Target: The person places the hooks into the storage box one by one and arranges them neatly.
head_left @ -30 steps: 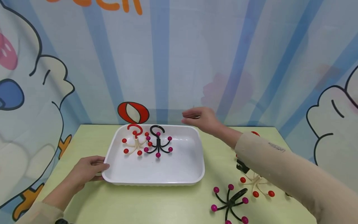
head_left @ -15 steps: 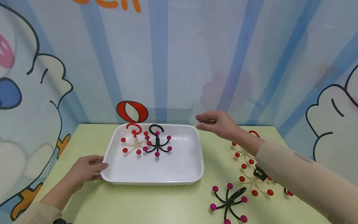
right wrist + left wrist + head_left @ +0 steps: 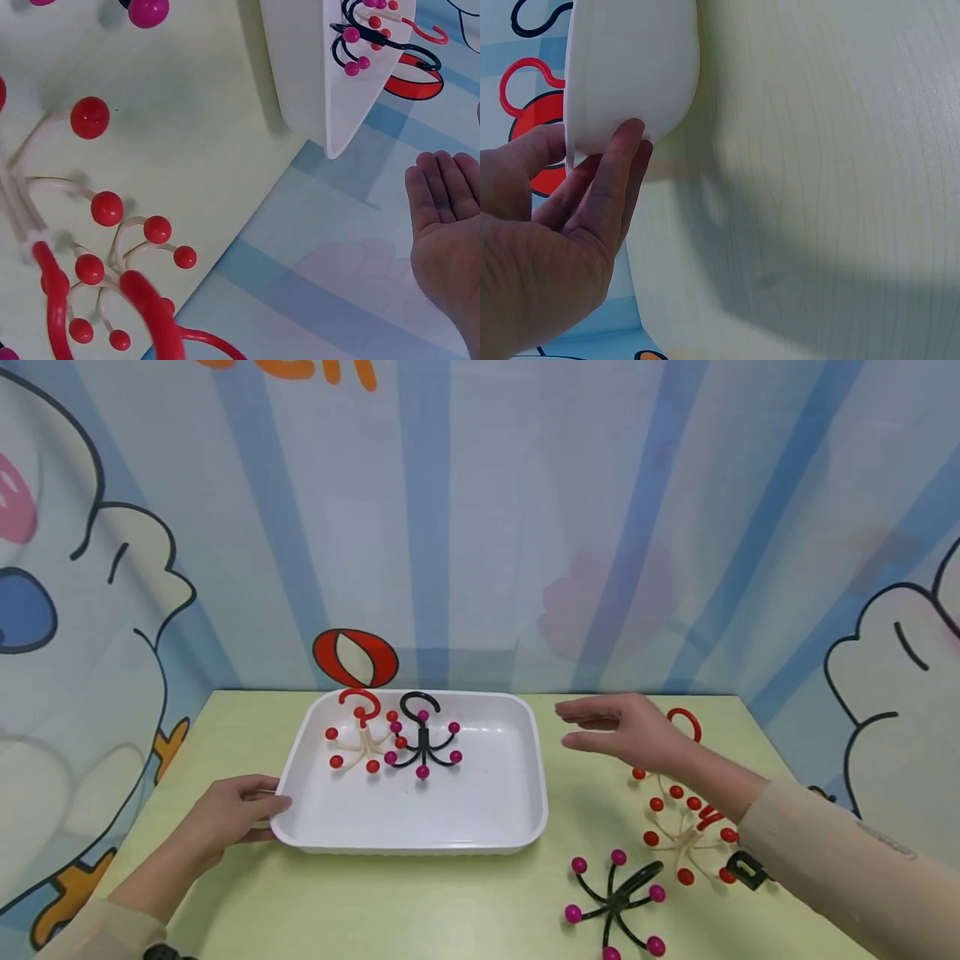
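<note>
My left hand [image 3: 232, 814] grips the left edge of a white tray [image 3: 465, 818]. In the left wrist view, its thumb lies at the rim and its fingers [image 3: 619, 172] press the tray's outer wall. Two claw-shaped hooks with ball tips stand in the tray: a cream one with a red hook top and red balls [image 3: 365, 743], and a black one with magenta balls [image 3: 423, 743]. To the right of the tray, my right hand [image 3: 630, 727] is held above the table, fingers extended and holding nothing. The right wrist view shows its palm [image 3: 450, 255].
On the right of the table lie a black ball-tipped hook [image 3: 618, 903] and a cream-and-red one [image 3: 686, 841]. Another red hook top [image 3: 686, 720] shows behind, partly hidden by the right arm. A printed cloth backdrop [image 3: 480, 527] rises behind the table.
My right hand has moved right and down, away from above the tray's back right corner, its fingers spreading slightly. The left hand, tray and hooks keep their places.
</note>
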Demonstrator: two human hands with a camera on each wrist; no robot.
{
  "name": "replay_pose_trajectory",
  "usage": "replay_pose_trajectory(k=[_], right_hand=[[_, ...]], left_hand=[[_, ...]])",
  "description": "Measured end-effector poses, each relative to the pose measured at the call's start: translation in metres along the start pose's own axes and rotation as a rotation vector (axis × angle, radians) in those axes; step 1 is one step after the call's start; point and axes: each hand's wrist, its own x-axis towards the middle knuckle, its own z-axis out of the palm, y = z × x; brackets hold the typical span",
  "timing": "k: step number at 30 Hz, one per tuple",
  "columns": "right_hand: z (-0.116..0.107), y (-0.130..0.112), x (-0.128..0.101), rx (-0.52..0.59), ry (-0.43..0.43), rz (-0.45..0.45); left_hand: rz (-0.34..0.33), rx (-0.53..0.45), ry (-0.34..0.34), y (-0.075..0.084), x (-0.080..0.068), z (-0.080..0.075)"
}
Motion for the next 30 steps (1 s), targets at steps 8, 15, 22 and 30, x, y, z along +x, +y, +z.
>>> replay_pose_trajectory(k=[8,15,22,30], right_hand=[[-0.005,0.001,-0.029,0.002,-0.029,-0.015],[-0.007,0.006,-0.049,-0.059,-0.057,-0.011],[-0.006,0.017,-0.065,-0.11,-0.113,0.006],[0.0,0.022,-0.08,-0.03,-0.169,-0.001]], left_hand=[[0.004,-0.006,-0.005,0.001,-0.002,0.0],[-0.009,0.006,0.0,0.001,0.0,0.0],[-0.01,0.016,0.0,0.002,0.0,0.0],[-0.014,0.018,0.001,0.001,0.0,0.0]])
